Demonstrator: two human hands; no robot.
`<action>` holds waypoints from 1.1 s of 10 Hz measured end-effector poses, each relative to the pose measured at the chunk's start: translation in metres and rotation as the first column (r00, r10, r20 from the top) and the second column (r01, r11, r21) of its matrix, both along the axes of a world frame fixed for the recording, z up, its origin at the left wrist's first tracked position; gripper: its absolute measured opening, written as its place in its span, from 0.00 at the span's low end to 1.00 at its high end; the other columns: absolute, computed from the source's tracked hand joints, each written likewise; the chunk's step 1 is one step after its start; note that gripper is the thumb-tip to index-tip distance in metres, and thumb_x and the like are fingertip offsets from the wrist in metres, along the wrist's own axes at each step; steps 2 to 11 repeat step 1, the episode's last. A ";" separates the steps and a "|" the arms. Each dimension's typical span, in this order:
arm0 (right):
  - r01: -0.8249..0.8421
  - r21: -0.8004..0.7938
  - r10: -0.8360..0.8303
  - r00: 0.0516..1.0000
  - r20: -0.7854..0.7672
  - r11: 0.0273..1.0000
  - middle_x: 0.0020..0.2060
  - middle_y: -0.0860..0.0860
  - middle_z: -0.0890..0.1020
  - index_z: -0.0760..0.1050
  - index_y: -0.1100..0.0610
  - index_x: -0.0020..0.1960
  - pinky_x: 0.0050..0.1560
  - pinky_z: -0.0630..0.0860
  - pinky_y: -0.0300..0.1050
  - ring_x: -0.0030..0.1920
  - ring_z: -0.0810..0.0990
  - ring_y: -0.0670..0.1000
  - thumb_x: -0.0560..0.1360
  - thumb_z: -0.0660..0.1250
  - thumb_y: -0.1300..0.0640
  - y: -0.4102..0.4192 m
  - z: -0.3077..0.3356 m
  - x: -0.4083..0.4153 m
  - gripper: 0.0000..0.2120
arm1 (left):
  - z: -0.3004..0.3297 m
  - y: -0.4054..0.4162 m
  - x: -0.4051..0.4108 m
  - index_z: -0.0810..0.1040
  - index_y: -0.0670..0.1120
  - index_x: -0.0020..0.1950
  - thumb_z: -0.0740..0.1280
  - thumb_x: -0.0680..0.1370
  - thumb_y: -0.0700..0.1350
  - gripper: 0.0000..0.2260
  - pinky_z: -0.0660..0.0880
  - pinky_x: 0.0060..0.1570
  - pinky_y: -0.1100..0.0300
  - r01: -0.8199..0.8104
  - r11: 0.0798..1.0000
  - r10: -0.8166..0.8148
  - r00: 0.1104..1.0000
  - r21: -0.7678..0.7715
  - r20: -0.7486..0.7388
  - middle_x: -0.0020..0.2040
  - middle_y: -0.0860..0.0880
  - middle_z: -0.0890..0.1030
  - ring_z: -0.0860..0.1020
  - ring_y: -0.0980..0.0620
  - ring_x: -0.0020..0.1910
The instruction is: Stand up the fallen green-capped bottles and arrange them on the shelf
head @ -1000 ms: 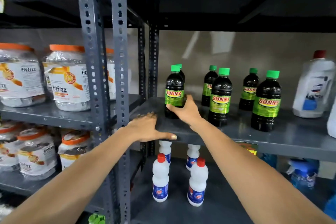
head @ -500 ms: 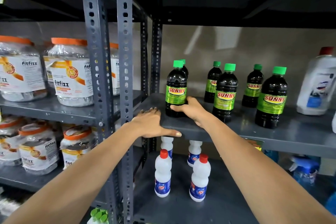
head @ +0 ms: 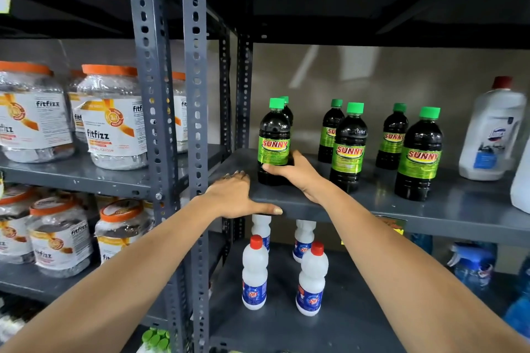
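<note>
The bottles (head: 274,142) you faced were near-black with bright green caps and green labels lettered in red on yellow. The shelf (head: 401,209) was slate grey. Beside it, clear jars (head: 113,120) wore orange lids; below, white bottles (head: 254,272) had red caps and blue labels.

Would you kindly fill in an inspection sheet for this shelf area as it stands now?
Surface: grey metal shelf, bottles on it.
Job's things: six green-capped bottles all upright, three front, three behind.
Clutter: large white jug at right.
Hands: right hand wrapped around leftmost front bottle; left hand flat on shelf edge, holding nothing.
Cables: nothing seen.
Surroundings: orange-lidded jars left; red-capped white bottles below.
</note>
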State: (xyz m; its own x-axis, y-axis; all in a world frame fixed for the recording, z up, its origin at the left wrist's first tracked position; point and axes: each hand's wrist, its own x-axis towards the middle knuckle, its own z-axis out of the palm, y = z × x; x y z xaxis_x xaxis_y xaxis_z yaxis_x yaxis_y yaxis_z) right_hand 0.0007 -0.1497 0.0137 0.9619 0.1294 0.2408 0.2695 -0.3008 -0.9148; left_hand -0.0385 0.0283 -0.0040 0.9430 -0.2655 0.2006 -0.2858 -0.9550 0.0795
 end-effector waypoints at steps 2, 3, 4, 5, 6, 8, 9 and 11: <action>0.063 -0.025 -0.061 0.995 0.078 0.998 0.66 0.49 0.74 0.60 0.53 0.72 0.59 0.68 0.43 0.64 0.71 0.48 0.63 0.78 0.42 -0.007 -0.002 -0.010 0.46 | -0.002 -0.001 -0.007 0.59 0.41 0.76 0.53 0.57 0.85 0.62 0.68 0.64 0.48 -0.035 0.999 0.035 0.999 0.012 0.022 0.75 0.42 0.64 0.64 0.43 0.72; 0.063 -0.025 -0.061 0.995 0.078 0.998 0.66 0.49 0.74 0.60 0.53 0.72 0.59 0.68 0.43 0.64 0.71 0.48 0.63 0.78 0.42 -0.007 -0.002 -0.010 0.46 | -0.002 -0.001 -0.007 0.59 0.41 0.76 0.53 0.57 0.85 0.62 0.68 0.64 0.48 -0.035 0.999 0.035 0.999 0.012 0.022 0.75 0.42 0.64 0.64 0.43 0.72; 0.063 -0.025 -0.061 0.995 0.078 0.998 0.66 0.49 0.74 0.60 0.53 0.72 0.59 0.68 0.43 0.64 0.71 0.48 0.63 0.78 0.42 -0.007 -0.002 -0.010 0.46 | -0.002 -0.001 -0.007 0.59 0.41 0.76 0.53 0.57 0.85 0.62 0.68 0.64 0.48 -0.035 0.999 0.035 0.999 0.012 0.022 0.75 0.42 0.64 0.64 0.43 0.72; 0.063 -0.025 -0.061 0.995 0.078 0.998 0.66 0.49 0.74 0.60 0.53 0.72 0.59 0.68 0.43 0.64 0.71 0.48 0.63 0.78 0.42 -0.007 -0.002 -0.010 0.46 | -0.002 -0.001 -0.007 0.59 0.41 0.76 0.53 0.57 0.85 0.62 0.68 0.64 0.48 -0.035 0.999 0.035 0.999 0.012 0.022 0.75 0.42 0.64 0.64 0.43 0.72; 0.063 -0.025 -0.061 0.995 0.078 0.998 0.66 0.49 0.74 0.60 0.53 0.72 0.59 0.68 0.43 0.64 0.71 0.48 0.63 0.78 0.42 -0.007 -0.002 -0.010 0.46 | -0.002 -0.001 -0.007 0.59 0.41 0.76 0.53 0.57 0.85 0.62 0.68 0.64 0.48 -0.035 0.999 0.035 0.999 0.012 0.022 0.75 0.42 0.64 0.64 0.43 0.72; 0.063 -0.025 -0.061 0.995 0.078 0.998 0.66 0.49 0.74 0.60 0.53 0.72 0.59 0.68 0.43 0.64 0.71 0.48 0.63 0.78 0.42 -0.007 -0.002 -0.010 0.46 | -0.002 -0.001 -0.007 0.59 0.41 0.76 0.53 0.57 0.85 0.62 0.68 0.64 0.48 -0.035 0.999 0.035 0.999 0.012 0.022 0.75 0.42 0.64 0.64 0.43 0.72; 0.063 -0.025 -0.061 0.995 0.078 0.998 0.66 0.49 0.74 0.60 0.53 0.72 0.59 0.68 0.43 0.64 0.71 0.48 0.63 0.78 0.42 -0.007 -0.002 -0.010 0.46 | -0.002 -0.001 -0.007 0.59 0.41 0.76 0.53 0.57 0.85 0.62 0.68 0.64 0.48 -0.035 0.999 0.035 0.999 0.012 0.022 0.75 0.42 0.64 0.64 0.43 0.72; 0.063 -0.025 -0.061 0.995 0.078 0.998 0.66 0.49 0.74 0.60 0.53 0.72 0.59 0.68 0.43 0.64 0.71 0.48 0.63 0.78 0.42 -0.007 -0.002 -0.010 0.46 | -0.002 -0.001 -0.007 0.59 0.41 0.76 0.53 0.57 0.85 0.62 0.68 0.64 0.48 -0.035 0.999 0.035 0.999 0.012 0.022 0.75 0.42 0.64 0.64 0.43 0.72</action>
